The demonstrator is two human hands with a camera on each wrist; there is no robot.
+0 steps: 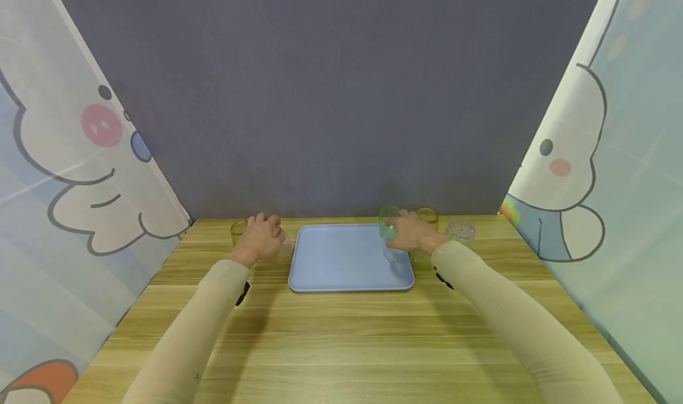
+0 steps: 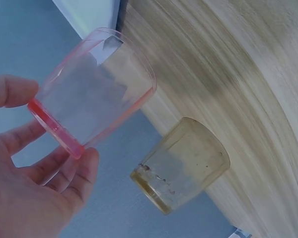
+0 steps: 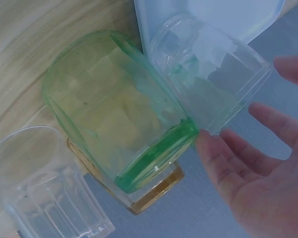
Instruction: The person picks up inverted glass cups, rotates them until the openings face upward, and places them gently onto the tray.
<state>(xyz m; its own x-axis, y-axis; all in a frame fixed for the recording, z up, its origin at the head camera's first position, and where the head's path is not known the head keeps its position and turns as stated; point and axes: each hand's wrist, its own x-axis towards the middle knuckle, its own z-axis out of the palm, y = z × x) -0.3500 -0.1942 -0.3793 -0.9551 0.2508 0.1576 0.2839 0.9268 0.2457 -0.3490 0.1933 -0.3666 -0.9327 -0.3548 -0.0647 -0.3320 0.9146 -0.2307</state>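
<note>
My left hand (image 1: 262, 236) grips a clear cup with a red-tinted base (image 2: 94, 91), thumb and fingertips around the base end, beside the left edge of the blue tray (image 1: 347, 258). An amber cup (image 2: 181, 163) stands mouth down close by, left of that hand in the head view. Over the tray's right side, my right hand (image 1: 413, 232) holds a clear cup (image 3: 213, 74) by its base end, thumb on one side, fingers on the other. Right against this cup in the right wrist view is a green cup (image 3: 114, 109), mouth down. Its base is near my fingertips.
An amber cup (image 1: 428, 215) stands behind my right hand, and a faceted clear cup (image 1: 460, 231) farther right. The wooden table (image 1: 341, 344) extends toward me. A grey panel (image 1: 341, 95) rises at the back, with cartoon-printed curtains (image 1: 629, 155) on both sides.
</note>
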